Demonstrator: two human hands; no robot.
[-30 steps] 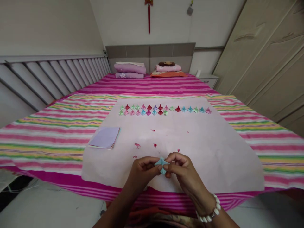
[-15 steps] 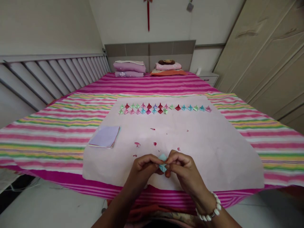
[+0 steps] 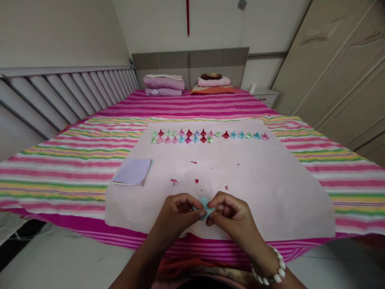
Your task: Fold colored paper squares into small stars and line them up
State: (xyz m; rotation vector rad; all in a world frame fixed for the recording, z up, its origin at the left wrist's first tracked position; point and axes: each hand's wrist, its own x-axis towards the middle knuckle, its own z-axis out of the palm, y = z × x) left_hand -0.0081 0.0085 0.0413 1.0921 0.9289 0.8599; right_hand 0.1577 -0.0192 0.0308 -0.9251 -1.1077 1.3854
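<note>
A small light-blue folded paper piece (image 3: 204, 200) is held between my two hands near the front edge of the white sheet (image 3: 270, 192). My left hand (image 3: 182, 212) pinches its left side with thumb and forefinger. On the other side, the fingertips of my right hand (image 3: 230, 210) grip the right part, and a white bead bracelet circles that wrist. The fingers cover some of the folds. Farther back, two rows of small pointed folded papers (image 3: 189, 139) in red, pink, green and blue lie across the sheet.
At the sheet's left side rests a stack of square paper (image 3: 132, 171) with lilac on top. Small red scraps (image 3: 173, 182) lie scattered ahead of my hands. Folded bedding (image 3: 164, 83) sits by the headboard, and a slatted rail (image 3: 75, 92) runs along the left.
My fingers have shifted their hold on the light-blue paper, and its side points now stick out more. The view has tilted slightly downward.
</note>
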